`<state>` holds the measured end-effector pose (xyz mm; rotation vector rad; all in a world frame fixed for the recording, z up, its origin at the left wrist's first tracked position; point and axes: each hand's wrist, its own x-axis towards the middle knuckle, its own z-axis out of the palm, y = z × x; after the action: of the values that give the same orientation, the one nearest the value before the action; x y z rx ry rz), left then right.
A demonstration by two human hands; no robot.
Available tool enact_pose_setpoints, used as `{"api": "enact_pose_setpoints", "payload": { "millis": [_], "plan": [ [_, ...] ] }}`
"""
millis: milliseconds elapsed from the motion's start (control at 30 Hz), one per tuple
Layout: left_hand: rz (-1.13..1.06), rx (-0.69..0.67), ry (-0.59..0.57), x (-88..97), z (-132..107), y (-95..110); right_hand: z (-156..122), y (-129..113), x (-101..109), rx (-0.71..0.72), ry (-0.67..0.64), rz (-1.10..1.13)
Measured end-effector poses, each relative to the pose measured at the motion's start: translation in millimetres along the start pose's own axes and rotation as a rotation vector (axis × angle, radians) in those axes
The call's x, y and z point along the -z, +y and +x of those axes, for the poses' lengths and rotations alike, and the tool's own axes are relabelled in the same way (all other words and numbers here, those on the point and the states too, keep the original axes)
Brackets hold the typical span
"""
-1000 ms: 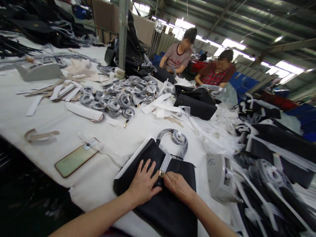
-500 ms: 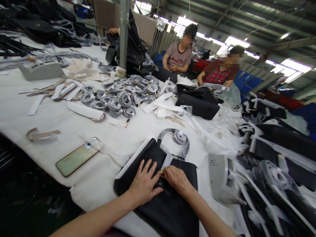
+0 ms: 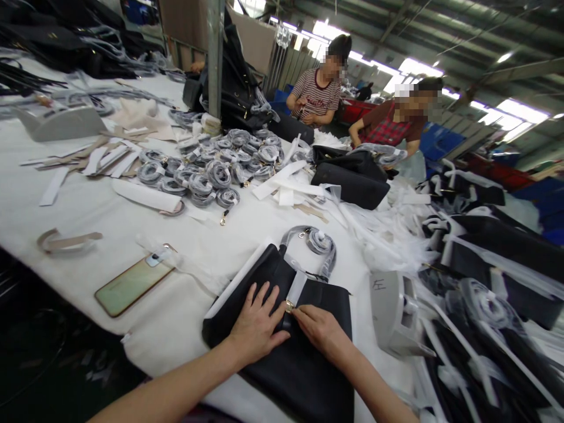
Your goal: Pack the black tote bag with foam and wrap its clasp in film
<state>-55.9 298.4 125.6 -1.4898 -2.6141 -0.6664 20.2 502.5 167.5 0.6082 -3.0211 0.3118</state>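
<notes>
A black handbag (image 3: 308, 376) lies flat on the white-covered table in front of me. Its plastic-wrapped handle (image 3: 329, 264) points away, with a coiled wrapped strap (image 3: 318, 241) inside the loop. My left hand (image 3: 258, 322) rests on the bag with its fingers spread, the forefinger beside the gold clasp (image 3: 289, 306). From the other side, my right hand (image 3: 324, 332) has its fingers pressed together, the tips at the clasp's right edge. A white strip (image 3: 297, 286) runs from the clasp toward the handle.
A phone (image 3: 134, 283) lies to the left, and a grey tape dispenser (image 3: 392, 311) stands close on the right. Several coiled straps (image 3: 218, 174) and paper strips (image 3: 106, 157) lie farther back. More black bags (image 3: 511, 241) are piled at right. Two people (image 3: 319, 97) sit across the table.
My right hand has shifted slightly down and right, uncovering more of the clasp and the white strip. My left hand stays on the bag. The view has shifted a little.
</notes>
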Motion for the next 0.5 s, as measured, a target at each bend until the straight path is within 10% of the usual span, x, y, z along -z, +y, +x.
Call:
{"api": "enact_pose_setpoints", "payload": {
  "millis": [267,500],
  "plan": [
    [0.001,-0.012,0.013,-0.4,0,0,7,2,-11,0.115,0.015,-0.08],
    [-0.001,-0.013,0.023,-0.2,-1,-1,13,7,-19,-0.171,0.208,0.023]
  ]
}}
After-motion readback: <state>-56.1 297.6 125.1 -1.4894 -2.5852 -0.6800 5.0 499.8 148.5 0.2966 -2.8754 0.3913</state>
